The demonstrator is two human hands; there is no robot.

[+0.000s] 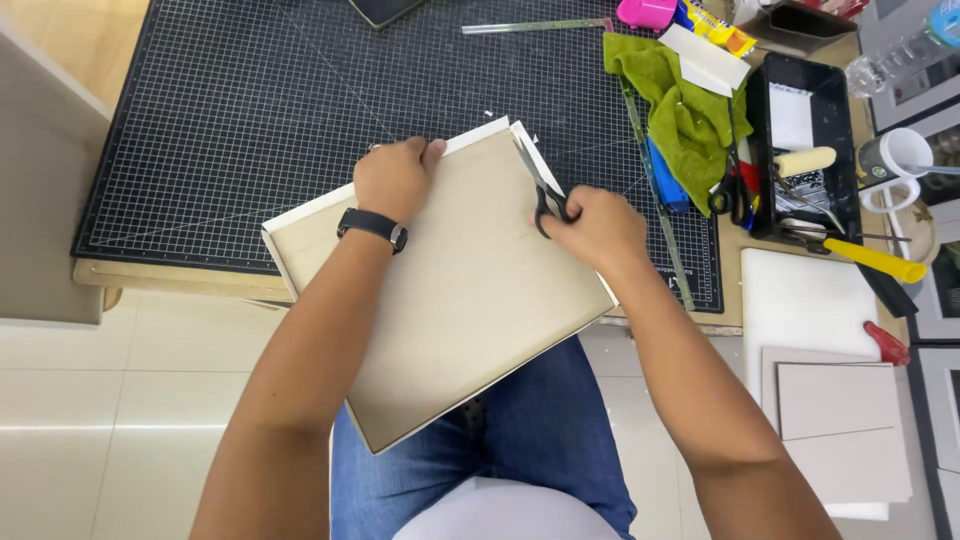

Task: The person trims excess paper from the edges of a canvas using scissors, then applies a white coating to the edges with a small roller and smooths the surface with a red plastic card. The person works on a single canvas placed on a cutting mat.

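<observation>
The left hand (395, 178) pins the stiff, light beige rectangular board (450, 290) at its eleven-o'clock edge while the right hand (600, 225), closed on black-handled scissors (545, 190), trims its one-o'clock edge.

Glossy white tiled floor (120, 420), wooden worktable (70, 40)
</observation>
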